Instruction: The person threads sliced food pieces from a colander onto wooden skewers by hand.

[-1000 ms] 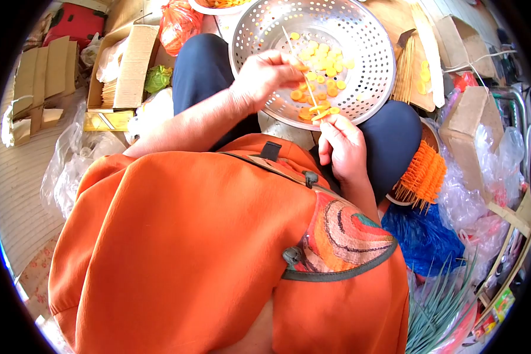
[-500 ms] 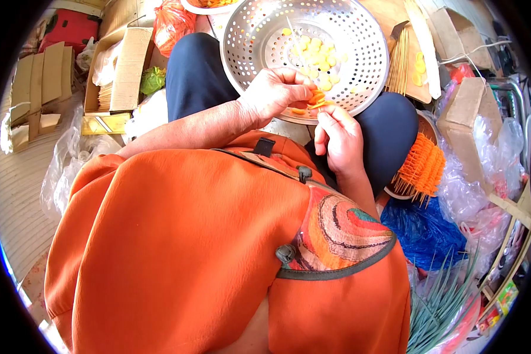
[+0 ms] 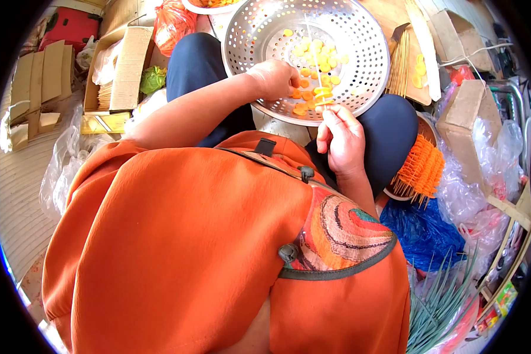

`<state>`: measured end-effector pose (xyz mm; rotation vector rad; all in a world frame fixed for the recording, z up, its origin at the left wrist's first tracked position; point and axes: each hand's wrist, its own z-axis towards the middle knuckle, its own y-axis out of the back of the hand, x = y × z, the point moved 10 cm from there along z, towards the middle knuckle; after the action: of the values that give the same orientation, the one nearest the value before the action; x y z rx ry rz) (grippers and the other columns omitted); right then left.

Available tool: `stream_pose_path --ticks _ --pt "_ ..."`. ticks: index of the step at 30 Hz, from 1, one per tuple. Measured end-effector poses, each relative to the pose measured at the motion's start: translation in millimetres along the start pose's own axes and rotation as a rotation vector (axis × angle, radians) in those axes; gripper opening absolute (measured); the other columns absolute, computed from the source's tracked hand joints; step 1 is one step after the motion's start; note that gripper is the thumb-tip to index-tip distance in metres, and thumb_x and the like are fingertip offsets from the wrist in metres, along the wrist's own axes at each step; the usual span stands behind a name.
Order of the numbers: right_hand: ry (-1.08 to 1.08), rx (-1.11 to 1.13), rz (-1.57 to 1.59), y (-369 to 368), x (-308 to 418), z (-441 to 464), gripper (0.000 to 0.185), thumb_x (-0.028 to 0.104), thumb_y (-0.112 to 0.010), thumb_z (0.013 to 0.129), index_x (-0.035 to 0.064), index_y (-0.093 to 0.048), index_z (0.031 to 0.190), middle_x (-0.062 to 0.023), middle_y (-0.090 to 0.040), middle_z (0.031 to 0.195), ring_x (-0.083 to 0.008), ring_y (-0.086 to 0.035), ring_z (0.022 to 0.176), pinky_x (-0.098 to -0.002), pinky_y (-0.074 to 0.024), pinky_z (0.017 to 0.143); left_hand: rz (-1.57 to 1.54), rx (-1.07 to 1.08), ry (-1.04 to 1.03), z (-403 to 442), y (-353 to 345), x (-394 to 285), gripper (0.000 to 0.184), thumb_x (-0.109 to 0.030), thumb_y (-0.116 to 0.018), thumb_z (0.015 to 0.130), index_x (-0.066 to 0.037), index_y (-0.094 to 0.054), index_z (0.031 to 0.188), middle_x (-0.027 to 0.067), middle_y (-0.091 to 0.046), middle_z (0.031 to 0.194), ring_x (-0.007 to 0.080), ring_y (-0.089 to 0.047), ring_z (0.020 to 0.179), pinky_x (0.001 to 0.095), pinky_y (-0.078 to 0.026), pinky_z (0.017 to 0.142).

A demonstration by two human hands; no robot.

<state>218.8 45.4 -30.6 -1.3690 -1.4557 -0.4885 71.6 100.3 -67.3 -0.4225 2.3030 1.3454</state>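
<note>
1. Steel colander [image 3: 367, 41], round, perforated; far in the scene, between two dark-clothed knees. Loose orange slices [image 3: 307, 95] lie along its near side; yellow slices [image 3: 315, 52] lie farther in.

2. Skewer [image 3: 308, 35], one, thin and pale; held over the colander, its free tip pointing to the far side. Threaded slices [image 3: 323, 93] sit bunched low on it, close to the hand.

3. Right hand [image 3: 342, 138], at the colander's near rim; thumb and forefinger pinched together on the skewer's near end, just below the threaded slices.

4. Left hand [image 3: 274, 78], over the near left part of the colander; fingers curled down among the loose orange slices. We cannot tell whether the fingertips grip one or only touch.

5. Handling note. We judge it best to lift one slice at a time by its edge, meet the tip flat-on at the middle, and slide it down with fingers clear of the point. A firm, low pinch on the right should stop the tip swinging.

6. Stock, right side: a bundle of sticks [image 3: 399, 66] beside the colander; nearer, loaded skewers [image 3: 420, 168], orange, at a bowl [image 3: 429, 125] by the right knee.
</note>
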Motion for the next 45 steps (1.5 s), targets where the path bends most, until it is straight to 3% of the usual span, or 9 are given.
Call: stream_pose_path --ticks 2,9,13,15,16,19,29,35,45 --pt "0.001 0.0 -0.002 0.5 -0.3 0.5 0.017 0.013 -0.049 0.093 -0.0016 -0.058 0.094 -0.0018 -0.049 0.054 -0.0073 -0.041 0.039 -0.02 -0.033 0.038 0.162 0.11 0.009 -0.1 -13.9 -3.5 0.027 -0.021 -0.061 0.078 -0.01 -0.066 0.102 0.0125 -0.067 0.091 0.0262 -0.064 0.087 0.035 -0.049 0.08" --pt "-0.01 0.008 -0.003 0.1 -1.3 1.4 0.017 0.012 -0.049 0.093 -0.0016 -0.058 0.094 -0.0017 -0.049 0.054 -0.007 -0.04 0.039 -0.0196 -0.0331 0.038 0.216 0.082 0.042 1.3 -11.2 -2.3 0.022 -0.019 -0.059 0.077 -0.01 -0.067 0.096 0.0131 -0.066 0.089 0.0278 -0.064 0.086 0.0353 -0.049 0.08" --pt "-0.035 0.013 -0.027 -0.4 -4.3 1.0 0.016 0.013 -0.049 0.093 -0.0007 -0.058 0.095 -0.0018 -0.05 0.054 -0.0065 -0.041 0.039 -0.0194 -0.0333 0.038 -0.118 -0.193 0.075 3.2 22.7 23.1 0.02 -0.017 -0.057 0.077 -0.006 -0.067 0.091 0.0124 -0.067 0.084 0.0257 -0.065 0.076 0.0335 -0.052 0.072" --pt "-0.043 0.02 -0.061 -1.4 -6.4 0.6 0.017 0.013 -0.049 0.092 -0.0007 -0.058 0.095 -0.0017 -0.05 0.055 -0.0066 -0.04 0.038 -0.0189 -0.0328 0.038 -0.646 -0.23 0.321 0.2 23.3 56.9 0.018 -0.016 -0.057 0.079 -0.003 -0.066 0.089 0.0117 -0.068 0.086 0.0245 -0.066 0.073 0.0315 -0.053 0.067" --pt "-0.051 0.026 -0.095 -2.1 -7.5 0.2 0.017 0.014 -0.05 0.092 -0.0006 -0.059 0.095 -0.0016 -0.05 0.055 -0.0066 -0.04 0.038 -0.0184 -0.0323 0.038 -0.972 -0.289 0.293 -1.2 26.1 61.4 0.019 -0.014 -0.055 0.081 0.002 -0.063 0.09 0.0134 -0.067 0.088 0.0251 -0.066 0.075 0.0314 -0.055 0.066" --pt "-0.102 0.057 -0.162 -6.0 -10.9 -1.2 0.018 0.014 -0.05 0.091 -0.0004 -0.059 0.096 -0.0017 -0.05 0.055 -0.0065 -0.039 0.038 -0.0183 -0.0317 0.038 -1.336 -0.421 0.344 -15.0 45.4 64.0 0.02 -0.011 -0.053 0.084 0.005 -0.06 0.094 0.0152 -0.065 0.085 0.0231 -0.067 0.071 0.0312 -0.056 0.065" --pt "-0.103 0.106 -0.207 -9.2 -9.3 -3.8 0.016 0.014 -0.052 0.09 0.0003 -0.061 0.092 -0.0014 -0.051 0.054 -0.0053 -0.041 0.039 -0.0193 -0.0326 0.04 -1.479 -0.611 0.257 -14.4 52.8 82.2 0.015 0.0 -0.056 0.083 0.004 -0.056 0.098 0.0149 -0.064 0.091 0.0234 -0.066 0.08 0.032 -0.057 0.072" --pt "-0.134 0.105 -0.211 -9.8 -10.9 -5.1 0.017 0.014 -0.052 0.09 0.0001 -0.061 0.09 -0.0014 -0.051 0.054 -0.0053 -0.041 0.039 -0.0194 -0.0324 0.04 -1.522 -0.602 0.222 -13.3 58.5 82.4 0.019 -0.003 -0.053 0.085 0.006 -0.054 0.102 0.0163 -0.063 0.099 0.0263 -0.066 0.087 0.0341 -0.056 0.077" --pt "-0.139 0.117 -0.239 -9.4 -12.8 -4.3 0.018 0.014 -0.05 0.091 -0.0007 -0.06 0.091 -0.0014 -0.05 0.052 -0.006 -0.04 0.038 -0.0192 -0.031 0.038 -1.574 -0.649 0.174 -11.5 69.4 86.5 0.018 -0.003 -0.053 0.086 0.005 -0.055 0.102 0.0143 -0.064 0.092 0.0241 -0.067 0.081 0.0333 -0.057 0.073"
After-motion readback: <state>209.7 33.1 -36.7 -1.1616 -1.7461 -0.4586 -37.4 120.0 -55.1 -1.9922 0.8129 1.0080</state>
